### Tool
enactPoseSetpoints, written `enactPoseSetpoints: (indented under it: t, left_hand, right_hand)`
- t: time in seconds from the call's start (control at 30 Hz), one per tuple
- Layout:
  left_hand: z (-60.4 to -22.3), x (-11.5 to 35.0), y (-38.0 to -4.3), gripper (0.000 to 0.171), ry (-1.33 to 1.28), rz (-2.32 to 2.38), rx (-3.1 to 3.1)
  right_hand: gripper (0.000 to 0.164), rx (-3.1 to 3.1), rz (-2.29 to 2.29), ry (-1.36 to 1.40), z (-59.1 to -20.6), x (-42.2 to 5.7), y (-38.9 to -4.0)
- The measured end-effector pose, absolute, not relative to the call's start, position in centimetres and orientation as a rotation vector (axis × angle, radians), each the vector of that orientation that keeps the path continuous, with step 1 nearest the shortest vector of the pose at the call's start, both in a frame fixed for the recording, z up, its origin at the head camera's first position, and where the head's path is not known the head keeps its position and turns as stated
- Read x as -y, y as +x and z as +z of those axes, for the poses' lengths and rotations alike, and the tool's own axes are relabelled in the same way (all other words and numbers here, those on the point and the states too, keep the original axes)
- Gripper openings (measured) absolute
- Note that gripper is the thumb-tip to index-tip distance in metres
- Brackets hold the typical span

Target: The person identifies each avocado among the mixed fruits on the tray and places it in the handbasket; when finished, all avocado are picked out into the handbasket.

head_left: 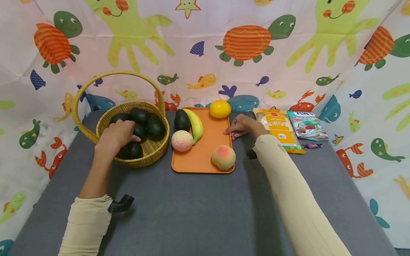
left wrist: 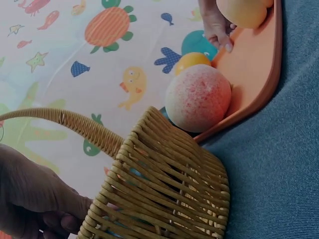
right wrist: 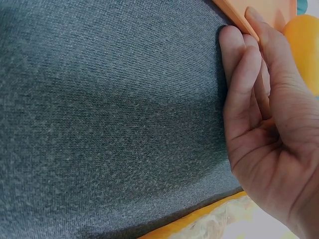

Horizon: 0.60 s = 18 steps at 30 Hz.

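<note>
My left hand (head_left: 116, 137) reaches down into a yellow woven basket (head_left: 153, 153) among several dark green avocados (head_left: 156, 127). Its fingertips are hidden by the hand itself and the basket wall, so I cannot tell whether they grip an avocado. With my right hand (head_left: 241, 126) I pinch the right rim of an orange tray (head_left: 205, 161), thumb over the edge and fingers curled against its outer side. On that tray lie an avocado (head_left: 182, 121), a banana (head_left: 196, 124), a speckled pink peach (head_left: 182, 140), a yellow lemon (head_left: 220, 108) and a second peach (head_left: 223, 157).
Right of the tray lie a yellow food packet (head_left: 280, 129), a teal candy bag (head_left: 307, 125) and a small purple-wrapped candy (head_left: 311, 145). The basket's tall handle (head_left: 118, 73) arches over the left hand. A patterned curtain (head_left: 205, 42) rises behind the grey table (head_left: 192, 213).
</note>
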<state>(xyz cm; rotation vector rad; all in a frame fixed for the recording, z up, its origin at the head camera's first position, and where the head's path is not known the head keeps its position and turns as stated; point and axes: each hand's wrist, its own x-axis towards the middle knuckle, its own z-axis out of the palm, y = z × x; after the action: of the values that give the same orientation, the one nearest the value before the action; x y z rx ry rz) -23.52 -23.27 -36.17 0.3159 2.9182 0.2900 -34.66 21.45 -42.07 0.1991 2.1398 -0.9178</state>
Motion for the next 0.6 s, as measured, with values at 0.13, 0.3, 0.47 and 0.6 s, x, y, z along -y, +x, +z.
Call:
enactPoseSetpoints:
  t: [0.13,0.3,0.47,0.6]
  left_hand:
    - [-35.9,23.0,-23.3,0.031,0.319,0.317,-2.931]
    - [-35.6,22.2,-23.2,0.034,0.287,0.356,-2.926]
    - [-35.5,20.8,-23.4,0.035,0.276,0.392,-2.950]
    - [-34.9,19.7,-23.6,0.036,0.279,0.444,-2.968]
  right_hand:
    - [0.027,-2.137,-0.922,0.205,-42.3,-21.4,-34.7]
    - [0.028,-2.149,-0.907,0.210,-42.1,-21.1,-34.5]
    - [0.029,-2.159,-0.878,0.208,-41.9,-20.9,-34.3]
    - [0.029,-2.171,-0.870,0.205,-41.9,-21.0,-34.5]
